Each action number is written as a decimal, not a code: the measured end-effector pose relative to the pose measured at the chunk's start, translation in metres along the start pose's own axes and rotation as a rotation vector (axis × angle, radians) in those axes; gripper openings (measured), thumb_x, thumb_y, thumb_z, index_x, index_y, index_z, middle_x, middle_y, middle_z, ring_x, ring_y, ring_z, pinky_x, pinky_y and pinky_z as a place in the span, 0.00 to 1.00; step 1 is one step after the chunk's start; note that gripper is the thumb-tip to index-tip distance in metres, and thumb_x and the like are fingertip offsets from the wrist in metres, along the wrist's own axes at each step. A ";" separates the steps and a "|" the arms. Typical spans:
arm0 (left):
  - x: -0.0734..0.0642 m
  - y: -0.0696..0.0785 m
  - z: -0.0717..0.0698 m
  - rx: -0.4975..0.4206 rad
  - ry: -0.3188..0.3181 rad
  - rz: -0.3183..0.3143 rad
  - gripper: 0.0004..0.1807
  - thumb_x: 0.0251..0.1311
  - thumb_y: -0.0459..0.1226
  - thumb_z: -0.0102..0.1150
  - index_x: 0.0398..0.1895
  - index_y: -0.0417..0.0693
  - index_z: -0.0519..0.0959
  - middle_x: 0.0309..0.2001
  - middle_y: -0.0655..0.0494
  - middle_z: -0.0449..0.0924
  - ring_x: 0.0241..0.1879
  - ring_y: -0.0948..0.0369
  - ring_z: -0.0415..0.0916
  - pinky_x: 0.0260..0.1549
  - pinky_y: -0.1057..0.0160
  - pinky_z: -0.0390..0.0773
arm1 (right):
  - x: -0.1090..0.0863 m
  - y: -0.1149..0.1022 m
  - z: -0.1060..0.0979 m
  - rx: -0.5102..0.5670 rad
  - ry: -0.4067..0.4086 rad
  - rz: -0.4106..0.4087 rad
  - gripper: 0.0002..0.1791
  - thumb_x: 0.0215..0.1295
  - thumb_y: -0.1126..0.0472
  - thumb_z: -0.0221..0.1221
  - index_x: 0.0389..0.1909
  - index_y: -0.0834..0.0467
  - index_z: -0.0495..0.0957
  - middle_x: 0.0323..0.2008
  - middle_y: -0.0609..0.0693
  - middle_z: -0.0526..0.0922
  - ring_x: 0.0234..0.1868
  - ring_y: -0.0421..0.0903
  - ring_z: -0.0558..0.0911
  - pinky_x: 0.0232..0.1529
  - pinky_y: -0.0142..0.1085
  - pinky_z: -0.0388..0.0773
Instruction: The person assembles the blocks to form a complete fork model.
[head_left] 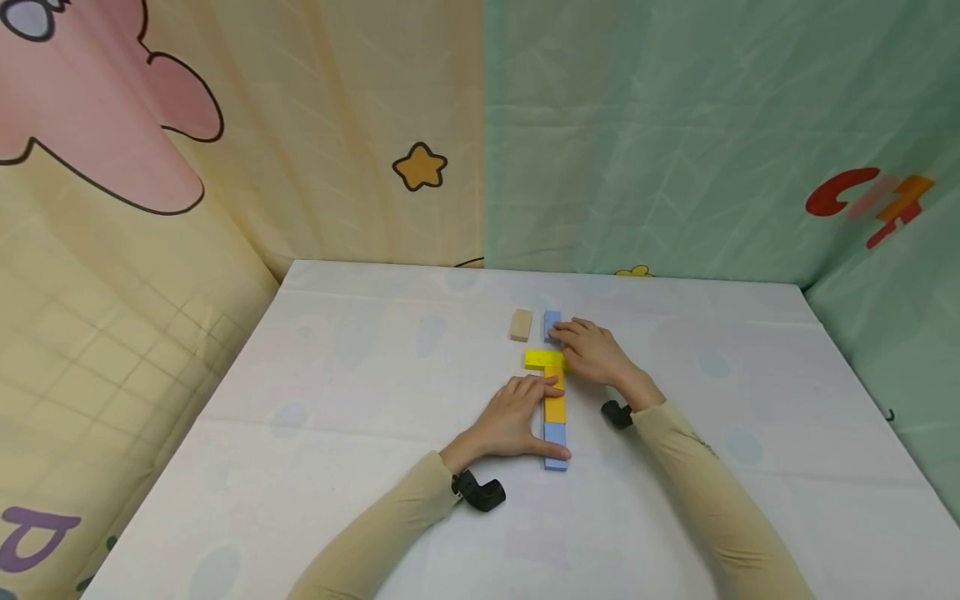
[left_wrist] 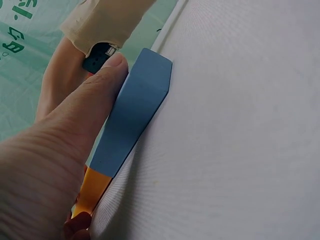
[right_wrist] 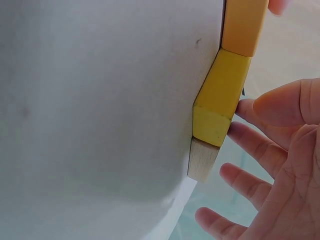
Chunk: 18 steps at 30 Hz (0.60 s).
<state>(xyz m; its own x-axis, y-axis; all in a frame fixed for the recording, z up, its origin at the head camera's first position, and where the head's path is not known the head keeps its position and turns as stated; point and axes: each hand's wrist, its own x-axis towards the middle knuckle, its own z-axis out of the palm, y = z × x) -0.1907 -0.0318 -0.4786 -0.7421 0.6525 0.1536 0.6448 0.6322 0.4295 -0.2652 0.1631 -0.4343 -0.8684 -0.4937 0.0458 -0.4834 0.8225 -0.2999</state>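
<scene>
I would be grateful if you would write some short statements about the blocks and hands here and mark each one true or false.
1. The orange block lies between the near blue block and the yellow block. True.
2. The yellow block points lengthwise along the row. False: it lies crosswise at the orange block's far end.
3. The left hand is closer to the near blue block than the right hand is. True.
4. In the head view, the plain wooden block is right of the far blue block. False: it is to the left of it.
5. Both sleeves are green. False: they are beige.
</scene>
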 end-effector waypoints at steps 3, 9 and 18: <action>0.000 0.000 0.001 0.004 0.004 0.000 0.49 0.41 0.68 0.64 0.65 0.56 0.64 0.70 0.63 0.54 0.62 0.59 0.55 0.58 0.59 0.60 | -0.001 0.001 0.000 -0.001 0.000 -0.006 0.22 0.69 0.65 0.45 0.63 0.63 0.70 0.64 0.60 0.68 0.66 0.64 0.59 0.59 0.63 0.54; 0.001 -0.001 0.002 0.016 0.013 0.000 0.49 0.40 0.68 0.64 0.65 0.56 0.64 0.70 0.63 0.54 0.61 0.59 0.56 0.58 0.60 0.60 | -0.003 0.001 0.001 0.009 0.000 -0.012 0.22 0.69 0.65 0.45 0.63 0.63 0.70 0.64 0.60 0.67 0.66 0.63 0.59 0.60 0.63 0.54; 0.001 0.000 0.001 0.020 0.020 0.000 0.49 0.40 0.68 0.65 0.64 0.56 0.65 0.70 0.63 0.55 0.60 0.60 0.57 0.57 0.61 0.61 | -0.008 0.001 0.002 0.019 0.014 -0.031 0.23 0.66 0.67 0.46 0.62 0.63 0.71 0.63 0.60 0.68 0.66 0.62 0.60 0.59 0.63 0.55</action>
<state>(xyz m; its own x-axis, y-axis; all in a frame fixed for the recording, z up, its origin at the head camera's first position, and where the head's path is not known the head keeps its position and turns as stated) -0.1911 -0.0309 -0.4798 -0.7452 0.6445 0.1712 0.6483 0.6402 0.4121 -0.2590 0.1676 -0.4369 -0.8548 -0.5144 0.0690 -0.5078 0.8015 -0.3159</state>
